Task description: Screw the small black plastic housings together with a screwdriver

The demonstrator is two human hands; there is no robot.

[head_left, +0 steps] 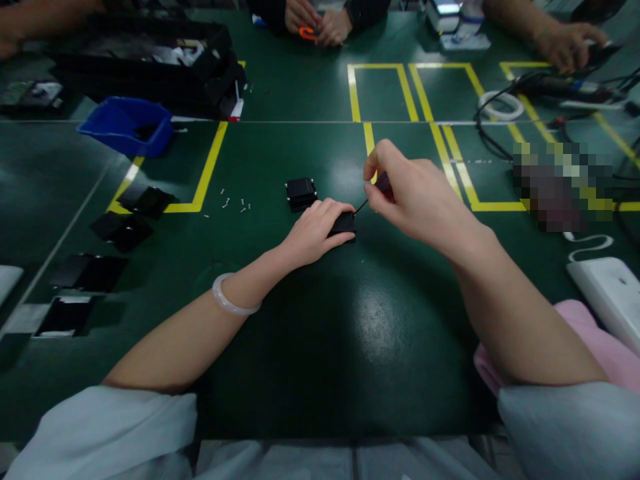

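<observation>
My left hand (314,232) is closed around a small black box (343,227) on the green table (300,300), its fingers over the top and its thumb along the near side. My right hand (407,193) grips a dark-handled screwdriver (383,183), whose thin shaft slants down to the far right corner of that box. Just beyond my left hand sits a second black box (301,192) with small shiny screws at its corners. Several loose screws (243,203) lie scattered to the left.
Black parts (90,272) line the left side, below a blue bin (131,125) and black trays (145,67). A white power strip (610,293), pink cloth (583,327) and cables are at right. Other people's hands (320,25) work across the table.
</observation>
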